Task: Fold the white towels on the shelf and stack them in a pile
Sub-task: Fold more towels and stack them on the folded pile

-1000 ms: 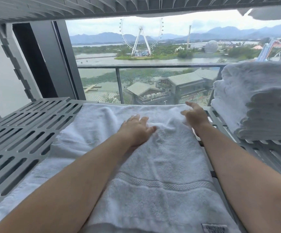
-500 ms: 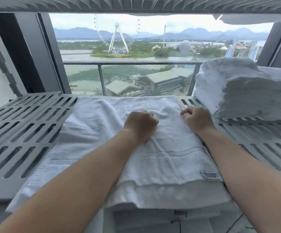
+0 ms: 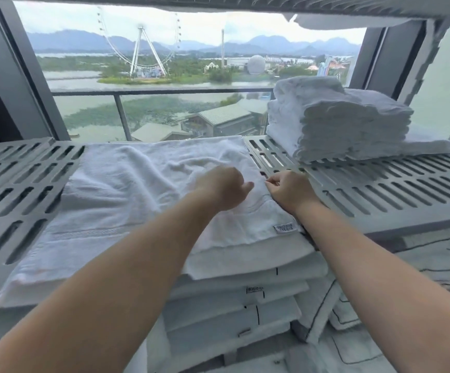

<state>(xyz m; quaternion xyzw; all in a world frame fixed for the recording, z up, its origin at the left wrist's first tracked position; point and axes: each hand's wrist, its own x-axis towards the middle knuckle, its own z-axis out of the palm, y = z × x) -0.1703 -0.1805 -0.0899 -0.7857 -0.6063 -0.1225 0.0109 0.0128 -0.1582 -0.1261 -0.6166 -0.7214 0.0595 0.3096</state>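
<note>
A white towel (image 3: pixel 127 195) lies spread across the grey slatted shelf (image 3: pixel 396 189), its near end hanging over the front edge. My left hand (image 3: pixel 222 188) is curled over a bunched fold near the towel's right side and grips the cloth. My right hand (image 3: pixel 289 191) pinches the towel's right edge just beside it. A pile of folded white towels (image 3: pixel 337 122) stands on the shelf at the back right, apart from both hands.
Folded white linens with dark piping (image 3: pixel 234 305) are stacked on a lower level below the shelf front. Another shelf (image 3: pixel 218 4) runs overhead. Behind is a window with a railing (image 3: pixel 116 92). The shelf's left part (image 3: pixel 16 181) is bare slats.
Both hands have drawn back toward me with towel cloth gripped, the left going from flat on the towel to curled. The view has tilted down, showing the lower linens.
</note>
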